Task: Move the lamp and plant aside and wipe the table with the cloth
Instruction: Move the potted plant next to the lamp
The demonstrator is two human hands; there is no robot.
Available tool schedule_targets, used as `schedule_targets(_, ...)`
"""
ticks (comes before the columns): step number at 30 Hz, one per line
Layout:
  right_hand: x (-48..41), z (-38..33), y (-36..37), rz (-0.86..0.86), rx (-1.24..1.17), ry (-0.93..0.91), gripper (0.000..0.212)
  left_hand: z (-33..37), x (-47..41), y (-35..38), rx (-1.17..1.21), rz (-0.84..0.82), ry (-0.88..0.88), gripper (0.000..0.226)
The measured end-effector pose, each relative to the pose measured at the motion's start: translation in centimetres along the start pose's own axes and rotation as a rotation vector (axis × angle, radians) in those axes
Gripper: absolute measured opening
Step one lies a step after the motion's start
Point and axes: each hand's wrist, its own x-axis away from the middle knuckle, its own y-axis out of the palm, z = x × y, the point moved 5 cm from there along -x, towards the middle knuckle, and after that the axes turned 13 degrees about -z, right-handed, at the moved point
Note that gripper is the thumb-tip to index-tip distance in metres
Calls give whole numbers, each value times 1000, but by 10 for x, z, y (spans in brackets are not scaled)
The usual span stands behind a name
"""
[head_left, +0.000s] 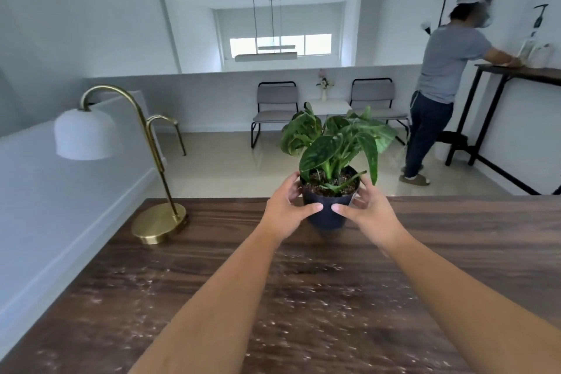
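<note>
Now the left hand (283, 212) and the right hand (372, 213) hold together the green leafy plant in a dark plastic pot (328, 205), above the dusty dark wooden table (455, 252). At ten o'clock from the pot stands the curved brass lamp with a white shade (158, 222), well apart.

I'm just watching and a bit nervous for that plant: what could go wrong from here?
1. The pot is gripped by both hands, left hand and right hand, near the table's far edge; a slip could drop it to the floor.
2. Tilting the pot could spill soil onto the table.
3. The lamp stands close on the left, with its base partly over the table's edge; a leftward swing might knock it off.
</note>
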Motion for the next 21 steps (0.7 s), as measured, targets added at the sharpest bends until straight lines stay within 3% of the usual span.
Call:
schedule_targets(3, -24, -8, 46, -46, -80, -33, 57, -3, 13, -48, 20, 36, -4, 80)
schedule_targets(10, -67, 2, 146, -135, -135, -17, 67, -35, 48, -144, -19, 109, -26, 74)
schedule_targets(15, -75, 18, 183, -157, -112, 13, 64, -60, 64, -171, 12, 104, -38, 69)
schedule_targets(21, -74, 27, 188, -142, -59, 37, 71, -74, 67, -178, -19, 118, -67, 79)
